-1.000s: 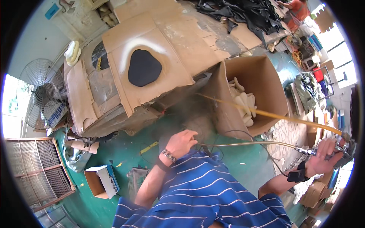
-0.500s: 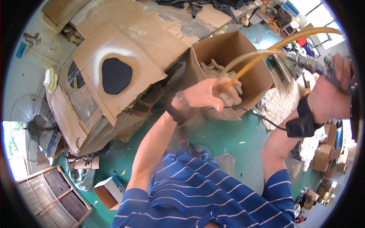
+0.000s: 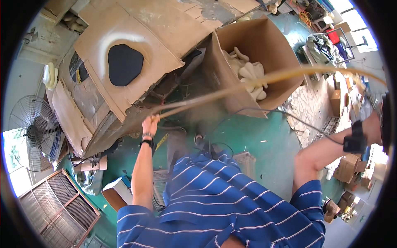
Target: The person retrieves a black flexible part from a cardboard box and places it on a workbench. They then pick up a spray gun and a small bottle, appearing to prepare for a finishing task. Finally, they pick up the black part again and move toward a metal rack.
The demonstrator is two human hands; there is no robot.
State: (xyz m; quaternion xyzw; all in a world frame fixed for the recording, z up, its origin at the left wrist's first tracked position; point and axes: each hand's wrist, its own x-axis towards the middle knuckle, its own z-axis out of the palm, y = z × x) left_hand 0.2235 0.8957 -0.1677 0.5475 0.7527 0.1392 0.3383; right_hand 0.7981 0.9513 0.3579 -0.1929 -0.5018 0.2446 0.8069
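My left hand (image 3: 151, 125) is closed around an amber hose (image 3: 273, 77), low beside the worktable's near edge. The hose runs in an arc across the front of an open cardboard box and off the right rim. It is blurred by motion. My right forearm (image 3: 331, 146), with a black strap and small box at the wrist, reaches to the far right; the hand itself lies outside the picture. A rounded black pad (image 3: 125, 65) lies flat on the cardboard-covered table (image 3: 161, 45), with a whitish ring of residue around it.
The cardboard box (image 3: 275, 45) holds several cream-coloured, finger-like pieces (image 3: 252, 74). A thin black cable (image 3: 289, 118) hangs across toward my right wrist. On the left stands a wire-caged fan (image 3: 35, 130). A small carton (image 3: 115, 192) sits on the green floor (image 3: 269, 144).
My left hand has moved left and down from in front of the box, drawing the hose across. My right hand and the dark metal-fitted tool it held have gone off the right edge.
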